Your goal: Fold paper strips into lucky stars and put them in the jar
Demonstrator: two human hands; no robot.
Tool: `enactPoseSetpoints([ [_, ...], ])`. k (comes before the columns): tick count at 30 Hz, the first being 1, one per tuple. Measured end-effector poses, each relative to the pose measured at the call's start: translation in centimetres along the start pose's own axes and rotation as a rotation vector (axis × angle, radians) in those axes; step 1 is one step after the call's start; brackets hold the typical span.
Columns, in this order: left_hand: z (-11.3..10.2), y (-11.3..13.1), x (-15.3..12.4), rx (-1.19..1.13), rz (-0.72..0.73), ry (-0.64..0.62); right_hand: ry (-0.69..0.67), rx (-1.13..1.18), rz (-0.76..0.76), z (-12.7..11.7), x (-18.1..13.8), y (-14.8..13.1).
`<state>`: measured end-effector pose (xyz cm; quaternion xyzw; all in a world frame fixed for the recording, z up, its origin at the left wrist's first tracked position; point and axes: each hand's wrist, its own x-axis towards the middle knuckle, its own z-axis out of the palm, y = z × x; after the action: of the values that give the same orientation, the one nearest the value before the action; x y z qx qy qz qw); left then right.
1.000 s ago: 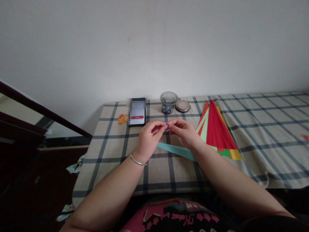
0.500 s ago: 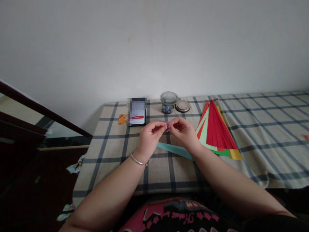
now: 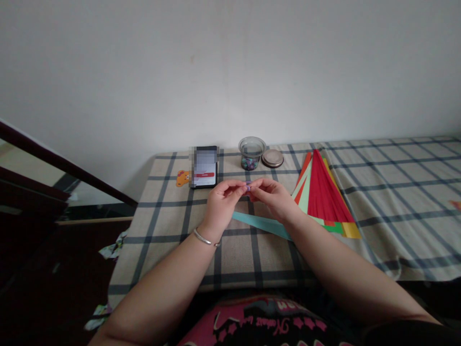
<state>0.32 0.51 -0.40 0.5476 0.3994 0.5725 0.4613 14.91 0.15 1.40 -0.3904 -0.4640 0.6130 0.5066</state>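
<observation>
Between my fingertips is a small purple piece [image 3: 248, 188], mostly covered; it looks like folded paper, though its exact shape is too small to make out. My left hand [image 3: 225, 201] pinches it from the left, thumb against forefinger. From the other side my right hand [image 3: 271, 196] is closed on the same piece. Light blue paper strips [image 3: 261, 225] lie on the table below, partly under my right wrist. Just beyond my hands stands a clear jar [image 3: 251, 153] with small purple and teal pieces at its bottom. Its round lid [image 3: 272, 158] lies beside it.
A phone [image 3: 206, 168] with a lit screen leans on an orange bear figure [image 3: 182, 178] at the left back. Fanned red, green, orange and yellow paper strips [image 3: 326, 197] lie to the right. A checked cloth [image 3: 403, 206] covers the table, which meets the wall [image 3: 230, 72].
Both hands stay nearly in place. My fingers have shifted slightly on the purple piece, and a little more of it shows between them. My left wrist has moved slightly left.
</observation>
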Motion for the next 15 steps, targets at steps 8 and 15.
enactPoseSetpoints([
  [8,0.1,0.8,-0.1,0.061,0.068,-0.004,0.045,-0.103,-0.074,-0.1,-0.1,0.1],
  [15,-0.1,1.3,-0.1,0.157,0.118,-0.024,0.035,-0.17,-0.108,-0.3,0.0,0.3],
])
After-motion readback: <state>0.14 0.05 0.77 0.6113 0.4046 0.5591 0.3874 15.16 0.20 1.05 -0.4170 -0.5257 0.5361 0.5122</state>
